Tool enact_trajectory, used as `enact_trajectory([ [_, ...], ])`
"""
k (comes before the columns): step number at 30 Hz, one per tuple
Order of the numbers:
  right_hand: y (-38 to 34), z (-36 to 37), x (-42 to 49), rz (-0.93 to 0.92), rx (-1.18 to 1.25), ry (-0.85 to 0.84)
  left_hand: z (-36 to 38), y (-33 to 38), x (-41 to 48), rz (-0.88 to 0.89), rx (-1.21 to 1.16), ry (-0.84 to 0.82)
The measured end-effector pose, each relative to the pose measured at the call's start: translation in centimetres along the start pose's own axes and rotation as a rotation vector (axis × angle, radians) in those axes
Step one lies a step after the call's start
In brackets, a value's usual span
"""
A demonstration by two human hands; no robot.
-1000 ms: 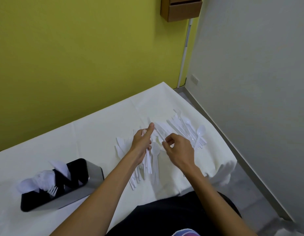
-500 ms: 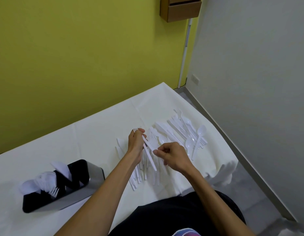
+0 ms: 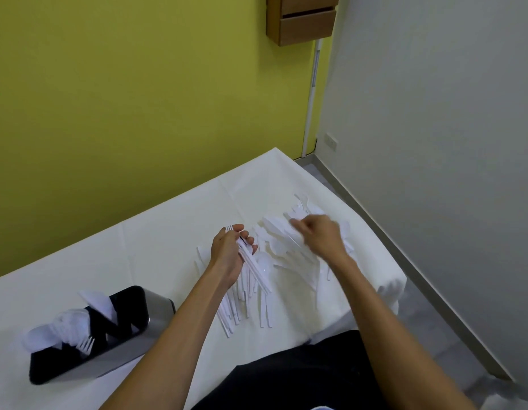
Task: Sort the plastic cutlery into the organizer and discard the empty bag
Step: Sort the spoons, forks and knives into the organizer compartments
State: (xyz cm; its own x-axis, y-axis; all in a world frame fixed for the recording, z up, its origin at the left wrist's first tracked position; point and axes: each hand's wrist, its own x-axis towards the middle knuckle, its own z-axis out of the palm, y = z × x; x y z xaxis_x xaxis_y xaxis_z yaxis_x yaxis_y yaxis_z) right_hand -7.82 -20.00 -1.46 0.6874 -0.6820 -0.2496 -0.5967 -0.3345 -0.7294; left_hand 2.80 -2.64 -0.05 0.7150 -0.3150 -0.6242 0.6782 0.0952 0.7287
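While scanning from the near left, starting at the organizer (image 3: pixel 159 313): black inside, brushed metal wall, already stocked with white spoons and a fork. On to the left hand (image 3: pixel 227 255), clenched round a bundle of forks (image 3: pixel 253 269), tines up by the thumb, thin flat handles fanning down toward the near edge. Fatter by one than half a second ago, by the look of it. Then across the loose cutlery (image 3: pixel 279 247) strewn on the white-clothed tabletop (image 3: pixel 138 255): glossy, light, all one colour, hard to tell apart. Finally the right hand (image 3: pixel 319 235), gone from beside the left out to the far right of the pile, fingers curled, blurred; grasping anything or not, cannot tell. Means more fork-gathering before any trip to the organizer, most likely. No bag in sight.
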Motion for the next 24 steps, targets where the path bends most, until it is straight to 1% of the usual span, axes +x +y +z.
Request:
enact_trajectory([
  [1, 0.6, -0.6, 1.3, 0.03, -0.099, 0.114, -0.3, 0.1, 0.1, -0.023, -0.03, 0.006],
  [2, 1.2, -0.9, 2.2, 0.063, -0.215, 0.148, -0.6, 0.0, 0.0, -0.057, -0.073, 0.002],
  [4, 2.2, -0.5, 3.1, 0.07, -0.423, 0.073, -1.1, -0.3, 0.0, -0.148, -0.169, -0.027],
  [6, 2.5, -0.1, 3.0, 0.068, -0.496, 0.04, -1.3, -0.2, 0.0, -0.218, -0.189, -0.06],
  [8, 2.3, -0.4, 2.6, 0.066, -0.415, 0.081, -1.1, 0.1, 0.1, -0.255, -0.15, -0.088],
  [10, 1.6, -0.9, 1.5, 0.065, -0.209, 0.102, -0.9, 0.1, 0.4, -0.275, -0.113, -0.108],
  [11, 1.0, -1.1, 0.5, 0.055, -0.069, 0.077, -0.8, 0.1, 0.6, -0.274, -0.101, -0.112],
  [12, 0.4, -1.2, -0.8, 0.051, 0.076, 0.023, -0.6, 0.0, 0.8, -0.264, -0.082, -0.101],
  [14, -0.9, -1.0, -3.6, 0.064, 0.3, -0.158, -0.1, 0.0, 1.3, -0.223, -0.05, -0.07],
  [17, -1.7, 0.2, -6.3, 0.058, 0.35, -0.405, 0.7, -0.1, 1.7, -0.155, 0.03, -0.102],
  [19, -1.5, 0.6, -6.6, 0.06, 0.351, -0.492, 1.2, -0.4, 1.6, -0.105, 0.111, -0.098],
  [20, -1.3, 0.5, -6.3, 0.053, 0.324, -0.487, 1.4, -0.7, 1.6, -0.079, 0.141, -0.079],
  [21, -0.8, 0.4, -5.6, 0.03, 0.249, -0.428, 1.6, -0.8, 1.5, -0.054, 0.152, -0.063],
  [22, -0.2, 0.3, -4.7, 0.002, 0.124, -0.304, 1.8, -1.0, 1.3, -0.038, 0.148, -0.052],
  [23, 0.6, 0.2, -3.6, -0.014, -0.031, -0.143, 2.0, -1.2, 1.2, -0.031, 0.138, -0.039],
  [24, 1.4, 0.2, -2.6, 0.005, -0.169, 0.007, 2.1, -1.3, 1.1, -0.034, 0.126, -0.018],
])
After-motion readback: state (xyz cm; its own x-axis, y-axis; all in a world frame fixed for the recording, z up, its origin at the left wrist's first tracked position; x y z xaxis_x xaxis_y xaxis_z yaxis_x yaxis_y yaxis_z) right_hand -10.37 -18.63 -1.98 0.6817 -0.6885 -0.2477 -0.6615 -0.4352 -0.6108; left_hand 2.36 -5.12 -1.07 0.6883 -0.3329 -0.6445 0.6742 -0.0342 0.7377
